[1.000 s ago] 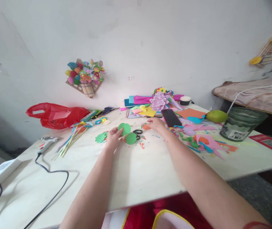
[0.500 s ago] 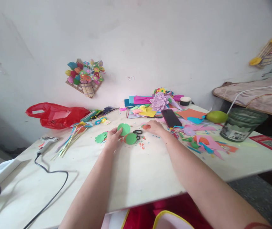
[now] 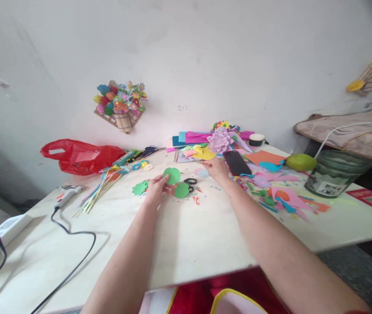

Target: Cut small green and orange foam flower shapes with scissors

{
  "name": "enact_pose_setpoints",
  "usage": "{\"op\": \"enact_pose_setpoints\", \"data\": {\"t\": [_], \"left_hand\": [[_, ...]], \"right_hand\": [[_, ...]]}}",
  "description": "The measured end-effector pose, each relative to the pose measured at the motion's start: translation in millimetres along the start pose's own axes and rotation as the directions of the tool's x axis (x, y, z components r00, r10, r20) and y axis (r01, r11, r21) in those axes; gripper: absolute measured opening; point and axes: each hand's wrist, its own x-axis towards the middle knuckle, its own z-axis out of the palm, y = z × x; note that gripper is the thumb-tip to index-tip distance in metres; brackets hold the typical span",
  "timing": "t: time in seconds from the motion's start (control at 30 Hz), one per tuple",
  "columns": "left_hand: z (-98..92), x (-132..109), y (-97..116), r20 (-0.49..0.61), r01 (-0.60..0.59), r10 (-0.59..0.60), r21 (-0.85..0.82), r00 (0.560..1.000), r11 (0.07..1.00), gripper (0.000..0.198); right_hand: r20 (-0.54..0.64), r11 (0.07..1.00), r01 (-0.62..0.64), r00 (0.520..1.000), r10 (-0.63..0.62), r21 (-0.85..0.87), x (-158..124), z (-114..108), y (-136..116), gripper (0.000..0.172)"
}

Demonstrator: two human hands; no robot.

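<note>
My left hand (image 3: 156,188) pinches a round green paper piece (image 3: 173,176) between thumb and fingers, held just above the table. A second green disc (image 3: 181,190) lies beside it, over part of black-handled scissors (image 3: 191,181). Left of that hand rests a scallop-edged green piece (image 3: 139,188). My right hand (image 3: 217,169) reaches toward the back of the table, fingertips closed around a thin pen-like stick (image 3: 207,163); its far part is hidden by the hand. Pale pink and blue paper pieces (image 3: 202,172) lie just below those fingers.
Right of my right hand lie a phone (image 3: 237,163), paper scraps (image 3: 287,197), a green fruit (image 3: 301,162) and a glass jar (image 3: 333,174). Leftward are thin sticks (image 3: 99,192), a red plastic bag (image 3: 84,159), a glue gun (image 3: 68,196) with its cord and a power strip (image 3: 6,237).
My right hand has moved a little farther back, from a small orange piece to the pen-like stick. My left hand keeps its green disc. The whole view has shifted slightly.
</note>
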Motion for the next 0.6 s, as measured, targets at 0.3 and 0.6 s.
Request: {"op": "enact_pose_setpoints", "data": {"t": [0.3,0.6], "left_hand": [[1.1,0.7,-1.9,0.004,0.002,-0.001,-0.032,1.0,0.999,0.038],[2.5,0.9,0.0,-0.023,0.075,-0.078,-0.089,0.997,0.993,0.031]], "right_hand": [[0.051,0.81,0.018,0.997,-0.059,0.587,0.4,17.7,-13.5,0.025],[0.07,0.665,0.006,0.994,-0.089,0.747,-3.3,26.8,-21.3,0.015]]}}
